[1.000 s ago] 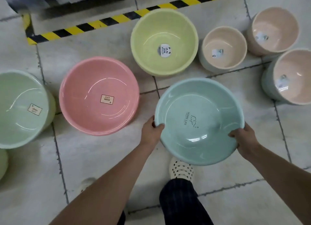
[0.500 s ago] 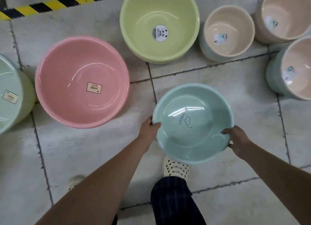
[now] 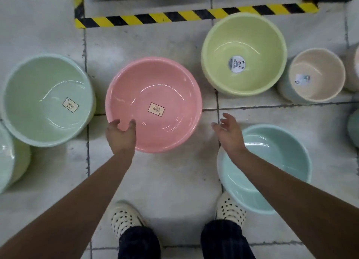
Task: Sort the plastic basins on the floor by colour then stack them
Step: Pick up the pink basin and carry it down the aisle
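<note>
We see the left hand [image 3: 120, 136] over the near rim of the pink basin [image 3: 155, 103], fingers curled with pink showing between thumb and fingers. We cannot tell if it actually grips the rim. The right hand [image 3: 229, 134] is spread, fingers apart, holding nothing, just right of the pink basin. The teal basin [image 3: 272, 171] sits on the floor under the right forearm, beside the right shoe [image 3: 231, 208]. The pale green basin [image 3: 48, 99] is left of the left hand. The yellow-green basin [image 3: 244, 53] is ahead of the right hand, with the beige basin [image 3: 316, 76] to its right. Hazard tape [image 3: 194, 16] runs beyond both hands.
</note>
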A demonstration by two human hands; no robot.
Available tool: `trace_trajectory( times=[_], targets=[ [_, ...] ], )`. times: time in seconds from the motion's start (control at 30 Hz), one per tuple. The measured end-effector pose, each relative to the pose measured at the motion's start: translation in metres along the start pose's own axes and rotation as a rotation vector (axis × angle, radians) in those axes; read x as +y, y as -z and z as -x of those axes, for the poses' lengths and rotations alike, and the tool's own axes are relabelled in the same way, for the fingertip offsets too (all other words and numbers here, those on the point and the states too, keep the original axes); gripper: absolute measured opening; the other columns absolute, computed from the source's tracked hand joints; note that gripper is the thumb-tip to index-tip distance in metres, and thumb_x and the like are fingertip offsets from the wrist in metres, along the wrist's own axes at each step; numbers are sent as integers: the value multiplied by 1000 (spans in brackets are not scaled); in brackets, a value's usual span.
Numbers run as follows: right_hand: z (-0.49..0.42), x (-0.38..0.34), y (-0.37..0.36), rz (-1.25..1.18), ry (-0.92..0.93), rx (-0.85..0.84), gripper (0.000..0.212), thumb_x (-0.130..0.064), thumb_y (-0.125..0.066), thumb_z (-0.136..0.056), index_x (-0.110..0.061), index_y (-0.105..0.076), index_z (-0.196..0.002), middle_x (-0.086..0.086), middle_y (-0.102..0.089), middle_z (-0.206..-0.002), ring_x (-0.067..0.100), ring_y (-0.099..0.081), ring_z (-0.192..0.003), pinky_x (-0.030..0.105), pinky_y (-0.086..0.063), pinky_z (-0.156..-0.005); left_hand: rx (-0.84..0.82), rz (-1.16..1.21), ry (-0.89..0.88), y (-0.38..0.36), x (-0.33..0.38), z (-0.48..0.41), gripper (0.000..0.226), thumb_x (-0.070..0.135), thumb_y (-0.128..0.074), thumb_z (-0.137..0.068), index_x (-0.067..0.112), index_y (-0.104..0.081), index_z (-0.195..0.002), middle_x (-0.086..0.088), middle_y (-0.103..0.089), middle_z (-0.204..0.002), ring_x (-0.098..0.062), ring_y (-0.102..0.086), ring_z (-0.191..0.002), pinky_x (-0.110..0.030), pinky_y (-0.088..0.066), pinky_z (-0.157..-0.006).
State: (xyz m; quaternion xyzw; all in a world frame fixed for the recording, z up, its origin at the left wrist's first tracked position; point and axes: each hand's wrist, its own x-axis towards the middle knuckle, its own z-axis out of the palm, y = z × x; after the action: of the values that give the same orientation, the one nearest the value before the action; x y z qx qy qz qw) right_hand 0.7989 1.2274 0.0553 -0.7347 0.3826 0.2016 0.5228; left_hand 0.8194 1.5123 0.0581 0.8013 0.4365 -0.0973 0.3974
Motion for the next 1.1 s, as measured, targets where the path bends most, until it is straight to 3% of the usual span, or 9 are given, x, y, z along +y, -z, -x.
trace_trajectory(
  times=[0.1,0.27,0.37,0.47,0.57,0.73,0.83,1.0,1.1],
  targets=[
    [-24,-2,-51,113,-28,-53,71,-33,-66,-91,-22,-32,-151,5,-52,-142,23,-52,-128,30,-38,-101,83,-8,106,8,-21,-36,83,42,-72,-80,7,-37,-146,-14,-48,-145,-32,-46,-134,-42,-38,-110],
    [-67,6,-102,93,-129,44,48,-20,-67,-82,-11,-53,-126,13,-67,-119,32,-64,-106,35,-51,-86,-32,31,14,-9,-38,-79,63,18,-72,-80,11,-46,-137,-7,-62,-124,-26,-61,-108,-42,-49,-100],
    [-68,1,-112,-36,-206,58,32,-13,-68,-80,-13,-58,-110,15,-67,-113,33,-66,-94,45,-59,-73,-107,126,199,-8,-50,-93,48,8,-69,-79,6,-51,-124,-14,-63,-120,-30,-60,-98,-44,-54,-92],
    [-45,-20,-104,-22,-230,108,43,-6,-68,-75,-12,-59,-116,15,-65,-112,35,-64,-95,47,-59,-77,-226,275,290,12,-49,-86,34,1,-62,-79,10,-51,-110,-16,-63,-110,-38,-63,-97,-54,-57,-84],
    [-6,-64,-91,36,-190,192,41,-3,-65,-70,-8,-61,-111,16,-65,-105,32,-60,-83,37,-53,-65,-291,425,286,55,-29,-67,34,1,-56,-84,14,-46,-114,-7,-60,-101,-31,-64,-92,-49,-60,-77],
    [71,-173,-107,117,-10,159,40,1,-65,-70,-12,-63,-108,11,-67,-97,31,-61,-86,46,-54,-85,-273,627,254,148,2,-58,40,0,-55,-84,18,-47,-119,-4,-65,-105,-20,-65,-92,-36,-55,-72],
    [111,-241,-147,182,68,78,40,2,-66,-72,-17,-60,-107,10,-67,-99,30,-61,-85,39,-53,-79,-186,699,262,219,13,-70,37,0,-56,-85,17,-47,-117,-5,-65,-102,-20,-65,-87,-31,-52,-67],
    [152,-313,-240,319,206,-111,64,4,-65,-69,-18,-53,-128,7,-66,-108,31,-62,-97,37,-52,-75,-58,730,314,315,-3,-99,46,-1,-60,-83,13,-49,-126,-7,-67,-108,-21,-67,-93,-31,-53,-73],
    [151,-324,-297,376,217,-196,78,2,-64,-68,-25,-44,-139,5,-61,-119,30,-57,-105,48,-55,-88,-1,665,315,343,-23,-128,48,0,-62,-84,16,-52,-127,-5,-67,-109,-21,-66,-95,-34,-55,-83]
  ],
)
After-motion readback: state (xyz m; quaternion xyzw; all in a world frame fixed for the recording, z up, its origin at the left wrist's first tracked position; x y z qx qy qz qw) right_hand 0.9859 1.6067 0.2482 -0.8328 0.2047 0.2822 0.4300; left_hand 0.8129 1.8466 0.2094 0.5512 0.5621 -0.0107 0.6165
